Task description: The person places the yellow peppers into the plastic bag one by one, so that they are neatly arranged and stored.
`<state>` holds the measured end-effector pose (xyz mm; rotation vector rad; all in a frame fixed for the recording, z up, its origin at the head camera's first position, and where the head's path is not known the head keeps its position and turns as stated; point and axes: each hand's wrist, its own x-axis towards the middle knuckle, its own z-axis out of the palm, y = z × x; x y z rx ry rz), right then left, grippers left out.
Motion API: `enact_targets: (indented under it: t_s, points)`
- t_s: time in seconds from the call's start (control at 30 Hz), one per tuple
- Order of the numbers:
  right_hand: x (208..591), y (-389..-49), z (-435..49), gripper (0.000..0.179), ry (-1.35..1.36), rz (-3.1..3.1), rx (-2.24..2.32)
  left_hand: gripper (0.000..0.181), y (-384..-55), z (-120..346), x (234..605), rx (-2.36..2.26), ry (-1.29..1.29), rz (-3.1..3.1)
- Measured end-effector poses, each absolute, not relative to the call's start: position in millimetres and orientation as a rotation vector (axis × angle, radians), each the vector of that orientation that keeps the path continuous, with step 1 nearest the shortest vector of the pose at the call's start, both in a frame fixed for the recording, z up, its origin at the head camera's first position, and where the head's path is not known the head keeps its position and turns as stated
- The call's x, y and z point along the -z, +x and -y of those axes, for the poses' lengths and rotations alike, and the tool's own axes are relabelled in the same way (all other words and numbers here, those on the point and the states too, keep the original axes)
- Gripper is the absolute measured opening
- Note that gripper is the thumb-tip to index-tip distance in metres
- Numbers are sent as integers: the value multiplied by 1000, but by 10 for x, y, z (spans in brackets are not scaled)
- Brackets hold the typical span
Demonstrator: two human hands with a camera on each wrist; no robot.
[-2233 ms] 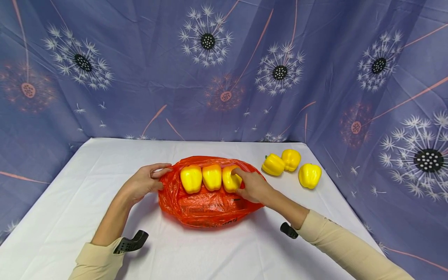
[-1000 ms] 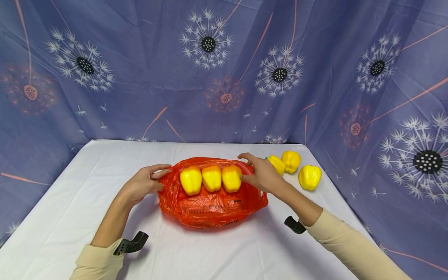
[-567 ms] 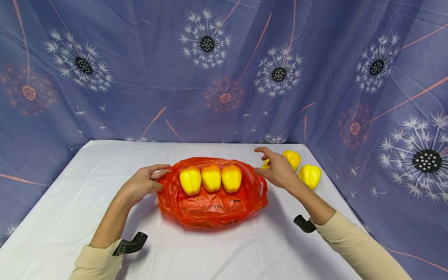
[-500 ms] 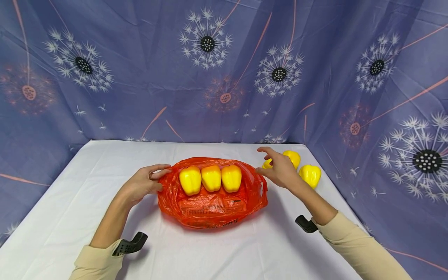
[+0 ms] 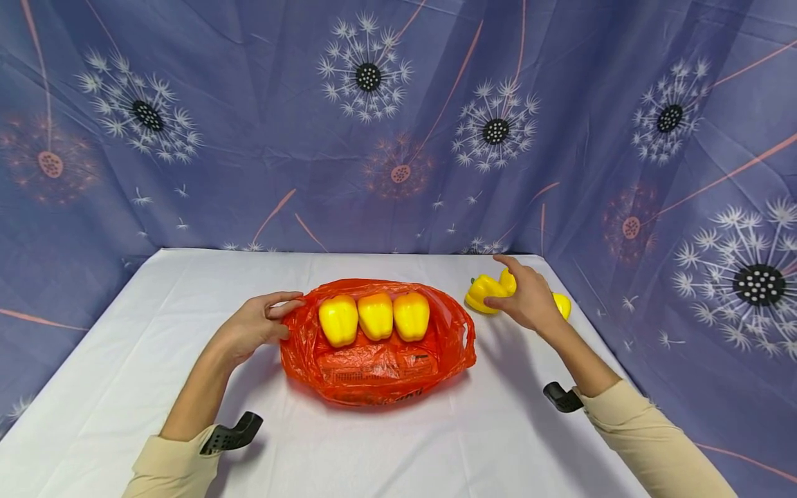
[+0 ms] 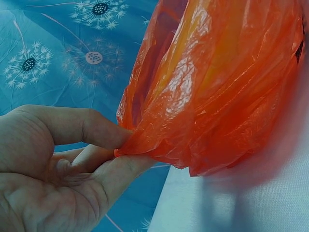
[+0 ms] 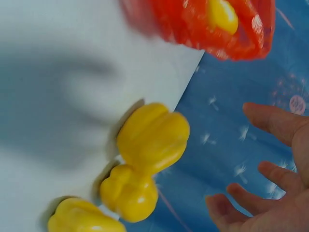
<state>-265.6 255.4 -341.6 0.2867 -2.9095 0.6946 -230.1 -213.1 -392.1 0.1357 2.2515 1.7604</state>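
Right hand [image 5: 530,297] is the nearer one to the loose yellow peppers at centre right of the head view; left hand [image 5: 255,325] is well apart, across the bag at centre left. Key relation: the pepper with the green stem [image 5: 481,292] lies just left of the right hand's palm in that view, on its side on the desk [image 5: 336,449], stem end toward the upper left, long axis judged to run roughly left to right with a slight slope. Thumb tip overlaps its lower right part there, but the right wrist view shows a gap, peppers at lower left and fingers at lower right, so no contact noted. Second loose pepper [image 5: 507,279] sits just behind, touching or nearly so; third loose pepper [image 5: 563,305] shows only in part past the hand's right edge. Right hand: fingers and thumb widely apart, lightly bent, nothing held. Left hand: thumb and fingers pinch a gathered fold at the left edge of the red plastic bag [image 5: 373,363], seen clearly in the left wrist view. Bag mouth faces up at frame centre; a row of three yellow peppers [image 5: 376,317] stands inside, side by side along the far part.
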Motion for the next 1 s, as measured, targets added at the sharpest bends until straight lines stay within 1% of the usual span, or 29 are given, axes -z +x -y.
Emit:
enact_targets:
  t_s: [0.57, 1.0]
  points:
    - [3592, -2720, -3118, 95, 107, 2919, -649, 80, -2302, 2131, 3926, -1761, 133, -2258]
    - [3777, -2708, -3485, 100, -14, 2950, -673, 80, -2308, 2140, 3924, -1757, 147, -2254]
